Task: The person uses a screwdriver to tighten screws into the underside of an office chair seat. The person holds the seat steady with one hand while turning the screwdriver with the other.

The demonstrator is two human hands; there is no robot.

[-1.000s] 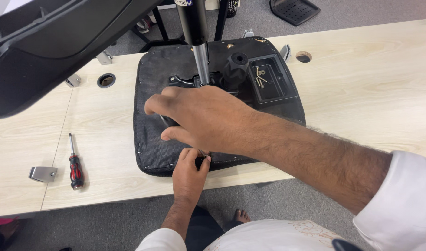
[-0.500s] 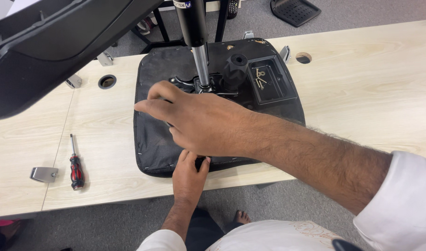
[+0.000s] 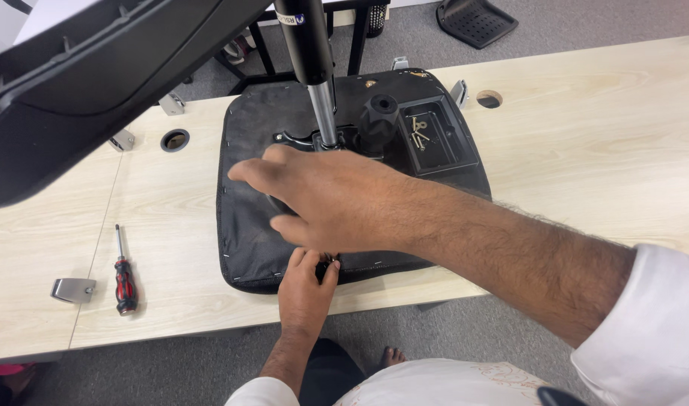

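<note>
Meanwhile, my right hand point(image 3: 337, 199) hovers flat, fingers spread, over an upturned black chair seat point(image 3: 247, 203) lying on the pale wooden tabletop point(image 3: 585, 150). My left hand point(image 3: 305, 289) pinches a small fitting at the seat's near edge. A grey gas-lift column point(image 3: 318, 75) rises from the seat's mechanism. A red-and-black screwdriver point(image 3: 123, 272) lies well to the left.

The right hand point(image 3: 337, 203) rests on the upturned chair seat point(image 3: 247, 218), the left hand point(image 3: 305, 286) pinching its near edge.
</note>
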